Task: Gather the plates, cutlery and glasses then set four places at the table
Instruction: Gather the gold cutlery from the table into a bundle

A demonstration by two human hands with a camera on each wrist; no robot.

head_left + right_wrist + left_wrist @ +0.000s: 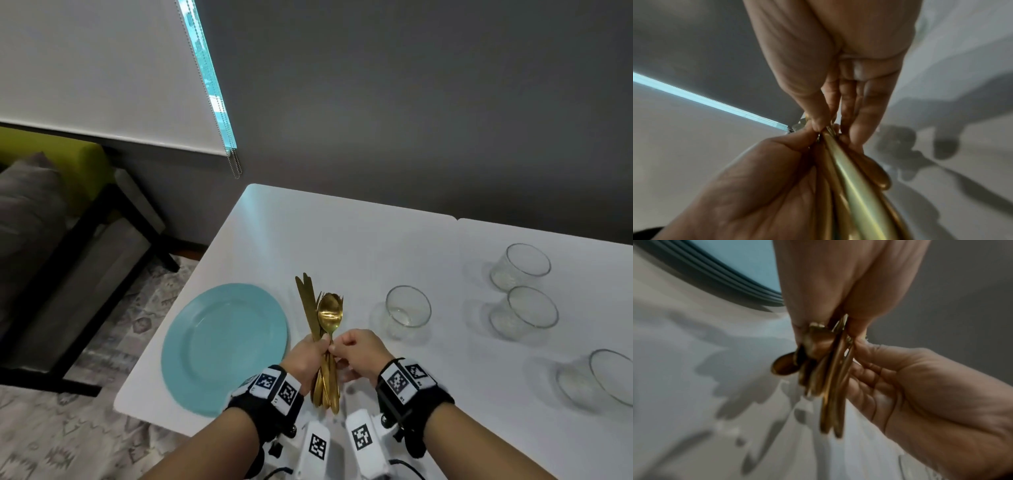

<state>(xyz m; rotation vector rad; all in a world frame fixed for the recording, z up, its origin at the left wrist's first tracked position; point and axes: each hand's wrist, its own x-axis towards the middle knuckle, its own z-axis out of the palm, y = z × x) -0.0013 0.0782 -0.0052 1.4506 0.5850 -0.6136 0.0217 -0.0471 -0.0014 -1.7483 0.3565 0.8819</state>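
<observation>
A bundle of gold cutlery (325, 325) stands upright over the white table (342, 240), with knife blades, fork tines and a spoon bowl fanned at the top. My left hand (320, 342) grips the bundle around the handles. My right hand (337, 347) pinches a handle in the bundle just beside the left thumb. In the left wrist view the handles (830, 386) hang below my left hand (828, 324). The right wrist view shows my right hand (822, 128) pinching at the top of the handles (859, 186). A teal plate (224, 346) lies on the table left of the hands.
Several empty clear glasses stand on the right half of the table, the nearest (407, 310) just right of my hands and others (529, 311) farther right. The table's left edge (164, 329) drops to a patterned rug. A bench with a green cushion (61, 164) stands at left.
</observation>
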